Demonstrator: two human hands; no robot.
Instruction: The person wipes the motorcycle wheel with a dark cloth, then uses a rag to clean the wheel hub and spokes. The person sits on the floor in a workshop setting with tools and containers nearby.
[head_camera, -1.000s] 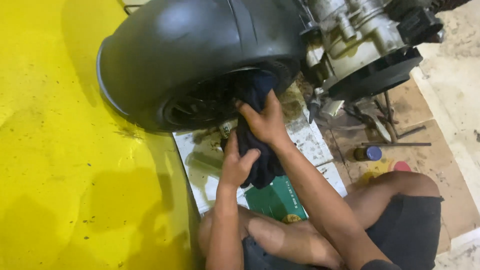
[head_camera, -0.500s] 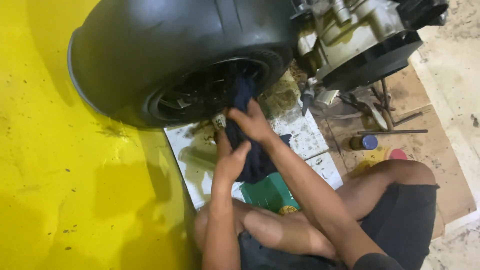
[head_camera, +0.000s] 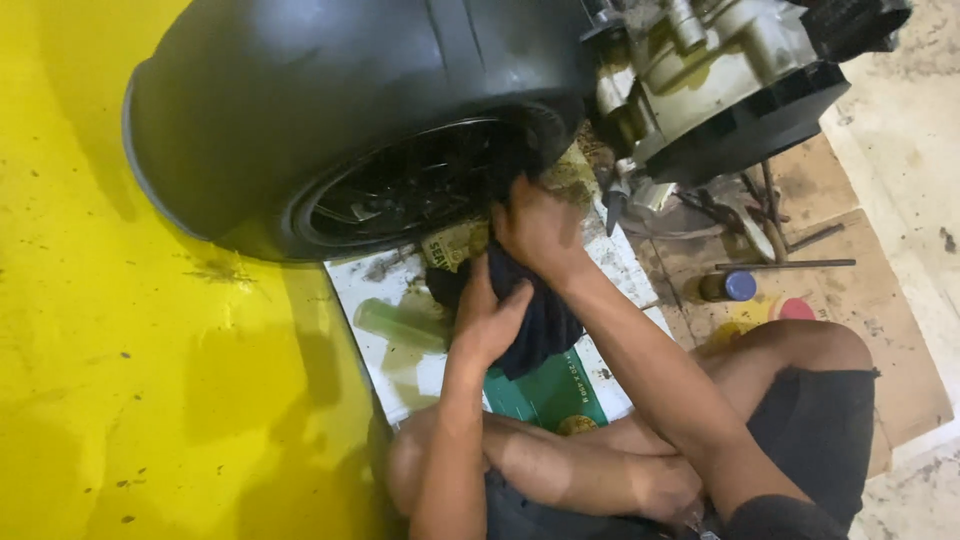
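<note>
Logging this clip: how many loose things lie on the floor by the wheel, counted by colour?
Dark: 1, the cloth in both hands
Green: 1, the bottle
Blue-capped: 1, the small can
Pink: 1, the round lid
Total: 4

A dark navy cloth (head_camera: 530, 310), black tyre (head_camera: 330, 110), bright yellow floor (head_camera: 130, 380), and green-and-white printed sheet (head_camera: 550, 395).

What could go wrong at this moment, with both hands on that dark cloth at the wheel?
1. The right hand presses the dark cloth against the black wheel close to the spokes; if the wheel turns, cloth or fingers might get caught.
2. The engine casing and its metal parts sit right beside that hand, so a slip could scrape the knuckles.
3. The left hand grips the hanging cloth low, so it may drag over the dirty sheet beneath and pick up grit.
</note>
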